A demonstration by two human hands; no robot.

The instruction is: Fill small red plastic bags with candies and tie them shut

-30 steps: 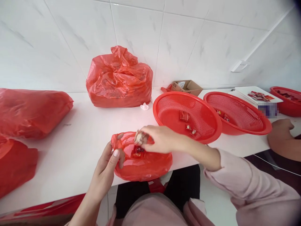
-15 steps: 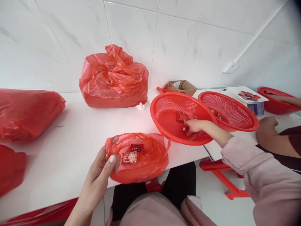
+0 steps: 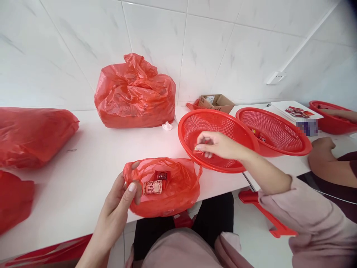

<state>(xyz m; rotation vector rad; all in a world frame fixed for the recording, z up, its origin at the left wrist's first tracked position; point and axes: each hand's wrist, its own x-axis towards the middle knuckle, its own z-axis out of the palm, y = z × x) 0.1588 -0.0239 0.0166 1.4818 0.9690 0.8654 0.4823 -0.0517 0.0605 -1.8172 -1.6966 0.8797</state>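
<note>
One view, from the head, shows it: half a second ago the right hand [image 3: 220, 146] was down inside the near basket [image 3: 220, 123]; now it is raised at that basket's left side. Its fingers pinch something small and red, seemingly a packet [image 3: 198, 152], too blurred to tell its shape. The piece therefore appears picked up, and it is above the basket's near-left rim, outside the open bag [image 3: 167, 205]. The left hand [image 3: 120, 203] is as it was, fingers and thumb closed on the bag's left edge, holding the mouth wide. Two wrappers, a pale one [image 3: 153, 187] and a dark one [image 3: 162, 175], lie in the bag as they did, the pale one in front.

Between the raised hand and the bag's mouth stand the basket rim and a loop of the bag's own handle. The right hand and forearm cover part of the basket, so what lies under them cannot be told. Just beyond, the second basket [image 3: 281, 137] holds a few sweets [image 3: 258, 134]. A tied bag [image 3: 136, 96] stands at the back of the bench [image 3: 89, 156] with a crumpled tissue [image 3: 167, 126] beside it, a carton [image 3: 217, 103] is behind the near basket, and another person's arm [image 3: 323, 152] rests at the far right.
</note>
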